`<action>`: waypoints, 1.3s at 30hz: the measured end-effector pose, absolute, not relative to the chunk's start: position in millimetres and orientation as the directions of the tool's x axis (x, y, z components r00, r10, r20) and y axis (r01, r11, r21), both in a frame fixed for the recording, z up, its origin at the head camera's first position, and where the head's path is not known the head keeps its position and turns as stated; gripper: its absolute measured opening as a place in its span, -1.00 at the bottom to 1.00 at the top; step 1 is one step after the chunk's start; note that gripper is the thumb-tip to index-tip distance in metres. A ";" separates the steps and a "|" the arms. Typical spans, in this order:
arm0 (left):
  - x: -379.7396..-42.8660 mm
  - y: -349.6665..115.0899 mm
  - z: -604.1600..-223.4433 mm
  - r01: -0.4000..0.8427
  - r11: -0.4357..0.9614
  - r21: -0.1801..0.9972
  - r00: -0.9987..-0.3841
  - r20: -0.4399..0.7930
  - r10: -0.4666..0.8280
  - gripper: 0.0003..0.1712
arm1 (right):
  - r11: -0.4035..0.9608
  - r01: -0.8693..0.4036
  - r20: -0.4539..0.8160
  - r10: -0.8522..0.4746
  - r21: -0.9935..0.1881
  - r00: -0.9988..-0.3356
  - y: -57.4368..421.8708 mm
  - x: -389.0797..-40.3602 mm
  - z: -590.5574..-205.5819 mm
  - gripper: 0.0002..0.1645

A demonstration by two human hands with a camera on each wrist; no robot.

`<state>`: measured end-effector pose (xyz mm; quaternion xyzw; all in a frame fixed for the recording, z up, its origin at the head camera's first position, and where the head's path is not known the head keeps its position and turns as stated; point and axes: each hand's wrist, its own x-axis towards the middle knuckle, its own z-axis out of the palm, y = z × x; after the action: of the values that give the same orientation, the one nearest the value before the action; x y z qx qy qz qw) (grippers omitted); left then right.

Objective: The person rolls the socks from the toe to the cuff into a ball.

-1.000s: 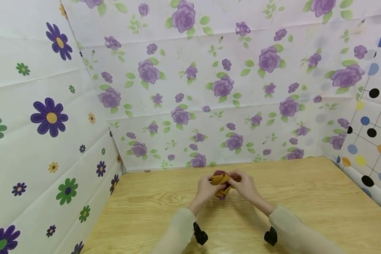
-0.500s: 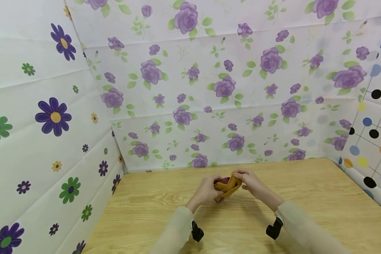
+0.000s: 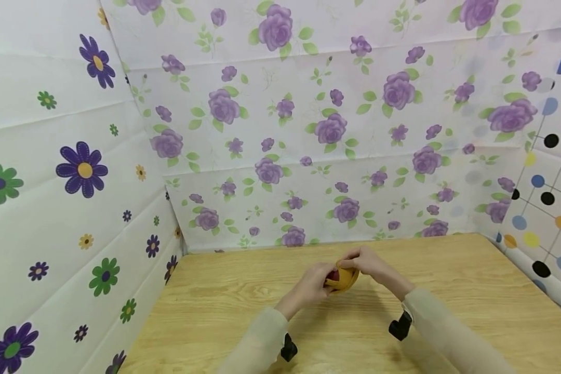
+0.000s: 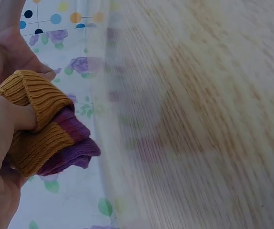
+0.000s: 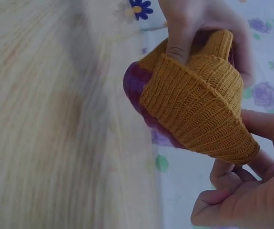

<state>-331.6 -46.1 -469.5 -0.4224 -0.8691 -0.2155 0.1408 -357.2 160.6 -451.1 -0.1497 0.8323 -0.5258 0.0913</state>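
A bundle of socks (image 3: 346, 281), mustard ribbed cuff outside and purple-maroon knit showing beneath, is held up above the table between both hands. My left hand (image 3: 315, 283) grips its left side; in the left wrist view the thumb lies over the ribbed cuff (image 4: 41, 143). On the other side, my right hand (image 3: 367, 261) pinches the cuff's edge. The right wrist view shows the cuff (image 5: 194, 107) stretched toward the fingers of the right hand (image 5: 256, 195), with the left thumb pushed in at its opening. The inside of the bundle is mostly hidden.
A wood-grain table (image 3: 229, 296) lies below the hands. Behind it hangs a rose-printed sheet (image 3: 280, 130), with a daisy-printed sheet (image 3: 37, 218) at the left and a dotted one (image 3: 542, 218) at the right. Each sleeve bears a black wrist camera (image 3: 400, 326).
The bundle has turned and shifted slightly right. The mustard cuff has been pulled open and wrapped over more of the purple knit. The left hand has moved right, nearer the right hand.
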 end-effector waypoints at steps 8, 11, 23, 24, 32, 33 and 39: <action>-327.5 -39.1 -470.8 0.814 0.518 0.263 -0.574 0.507 0.643 -0.40 | 0.438 -0.006 -0.167 -0.356 -0.899 -0.920 173.7 -361.5 -438.8 -0.75; -324.2 -40.0 -471.7 0.817 0.517 0.256 -0.567 0.520 0.639 -0.40 | 0.393 0.045 -0.221 -0.415 -0.918 -0.883 178.4 -364.2 -439.5 -0.76; -324.3 -43.5 -472.6 0.522 0.359 0.774 -0.810 0.317 0.493 -0.54 | 0.277 -0.321 0.077 -0.637 -0.905 -0.767 189.9 -369.3 -452.1 -0.65; -324.6 -43.9 -471.8 0.480 0.344 0.807 -0.831 0.293 0.472 -0.53 | 0.260 -0.363 0.117 -0.648 -0.895 -0.752 190.8 -368.6 -451.6 -0.65; -327.8 -44.6 -466.5 0.193 0.170 0.966 -0.919 0.118 0.375 -0.52 | 0.189 -0.443 0.202 -0.691 -0.876 -0.694 198.7 -368.5 -445.8 -0.66; -327.8 -44.1 -466.2 0.154 0.144 0.978 -0.926 0.091 0.367 -0.51 | 0.200 -0.439 0.197 -0.682 -0.876 -0.705 198.5 -369.1 -445.8 -0.66; -324.8 -40.2 -465.2 -0.056 -0.074 0.996 -0.942 -0.028 0.333 -0.56 | 0.153 -0.472 0.289 -0.617 -0.868 -0.732 195.1 -375.2 -452.0 -0.80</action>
<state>-324.8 -40.2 -465.2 -0.1040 -0.6670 -0.7254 -0.1341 -375.2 195.1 -452.0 -0.3599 0.7563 -0.5422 0.0668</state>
